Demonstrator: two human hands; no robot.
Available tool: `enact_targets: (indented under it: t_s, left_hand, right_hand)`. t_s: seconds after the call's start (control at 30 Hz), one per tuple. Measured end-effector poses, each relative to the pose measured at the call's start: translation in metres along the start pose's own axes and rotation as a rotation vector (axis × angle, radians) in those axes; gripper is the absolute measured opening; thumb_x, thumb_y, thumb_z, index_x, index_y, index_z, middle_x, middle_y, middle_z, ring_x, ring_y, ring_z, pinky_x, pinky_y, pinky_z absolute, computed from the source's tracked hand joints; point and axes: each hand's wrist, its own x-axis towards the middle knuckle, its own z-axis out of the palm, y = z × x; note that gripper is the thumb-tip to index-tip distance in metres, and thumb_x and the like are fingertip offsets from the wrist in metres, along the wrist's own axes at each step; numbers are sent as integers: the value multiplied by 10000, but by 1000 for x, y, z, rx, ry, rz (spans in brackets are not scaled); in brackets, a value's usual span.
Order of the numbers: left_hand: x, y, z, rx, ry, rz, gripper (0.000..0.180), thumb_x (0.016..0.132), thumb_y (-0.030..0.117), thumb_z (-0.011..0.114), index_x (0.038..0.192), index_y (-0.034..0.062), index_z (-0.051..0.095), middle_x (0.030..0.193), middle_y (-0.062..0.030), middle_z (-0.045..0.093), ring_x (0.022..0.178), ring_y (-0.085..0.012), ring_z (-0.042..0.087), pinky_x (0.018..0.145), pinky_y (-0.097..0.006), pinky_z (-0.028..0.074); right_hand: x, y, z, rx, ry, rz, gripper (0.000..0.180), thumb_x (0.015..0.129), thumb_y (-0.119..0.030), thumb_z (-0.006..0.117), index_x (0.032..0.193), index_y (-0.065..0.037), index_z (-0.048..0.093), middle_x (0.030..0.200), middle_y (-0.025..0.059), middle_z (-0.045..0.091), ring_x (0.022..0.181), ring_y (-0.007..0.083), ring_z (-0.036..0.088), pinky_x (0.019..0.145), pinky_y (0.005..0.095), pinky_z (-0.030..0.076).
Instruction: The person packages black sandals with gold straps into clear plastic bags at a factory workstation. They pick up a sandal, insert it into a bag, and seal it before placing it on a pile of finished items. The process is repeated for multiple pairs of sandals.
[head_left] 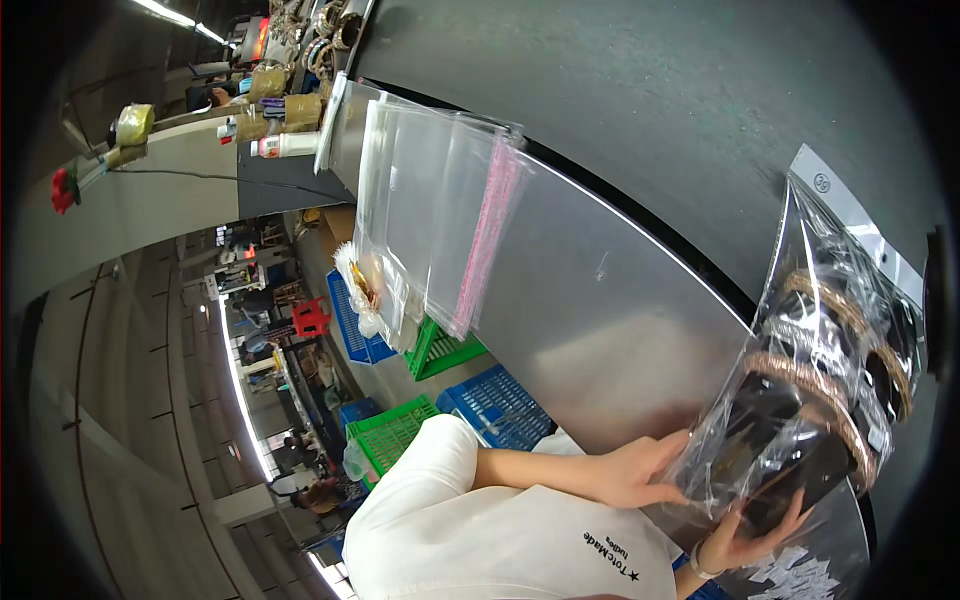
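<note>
A clear plastic bag (pixel 720 420) with a white strip along its far edge lies at the right side of the table. Inside it are several glittery bangles (pixel 800 375), gold-toned and silver, around dark, shiny shapes I cannot make out. My left hand (pixel 645 472) is closed on the bag's near left edge, thumb and fingers pinching the film. Lower right, my right hand (pixel 750 540), with a pale band at the wrist, grips the bag's near end, its fingers bent against the plastic.
Flat clear bags (pixel 430 200) with a pink edge are stacked on the table's left. White paper slips (pixel 795 575) lie near my right hand. Green (pixel 395 430) and blue crates (pixel 500 405) stand below the edge. Tape rolls (pixel 300 110) and more bangles (pixel 320 55) are far left.
</note>
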Motion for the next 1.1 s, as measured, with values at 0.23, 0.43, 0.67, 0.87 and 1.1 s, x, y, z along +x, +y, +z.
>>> enact_targets:
  t_s: [0.23, 0.43, 0.67, 0.87, 1.1]
  left_hand:
    - [-2, -11, -6, 88, -65, 90, 391, 792, 132, 671, 1046, -27, 421, 628, -157, 571, 539, -347, 579, 472, -369, 443]
    - [-4, -21, -6, 119, -68, 243, 420, 774, 132, 654, 1080, -40, 424, 628, -162, 574, 548, -355, 579, 481, -389, 448]
    - [-3, -12, -1, 107, -5, 125, 543, 782, 122, 663, 1219, -23, 376, 670, -151, 608, 551, -305, 605, 485, -373, 449]
    - [-1, -11, 5, -150, 3, 136, 673, 818, 61, 655, 1367, -14, 271, 1013, -122, 647, 783, -198, 654, 706, -310, 533]
    - [-5, -5, 2, -151, -46, 228, 627, 853, 40, 604, 1359, 27, 234, 1036, -137, 613, 854, -172, 643, 710, -303, 541]
  right_hand:
    - [-1, -18, 9, -240, 161, 89, 715, 720, -597, 682, 1120, -11, 591, 1326, 215, 453, 1216, 399, 408, 1022, 549, 281]
    - [-6, -2, 12, -34, 241, 21, 621, 673, -440, 786, 1069, 3, 604, 1086, 187, 579, 1122, 370, 490, 947, 486, 387]
    - [-6, 11, 0, -13, 39, -58, 599, 707, -125, 645, 1254, 52, 477, 1308, 196, 475, 1303, 379, 317, 1064, 469, 243]
    - [5, -8, 4, 59, 64, -180, 563, 716, -133, 668, 1233, 28, 512, 1346, 208, 440, 1278, 365, 351, 1089, 476, 191]
    - [5, -21, -6, 166, -22, -155, 570, 727, -49, 697, 1259, 10, 502, 1345, 127, 462, 1273, 268, 377, 1074, 381, 245]
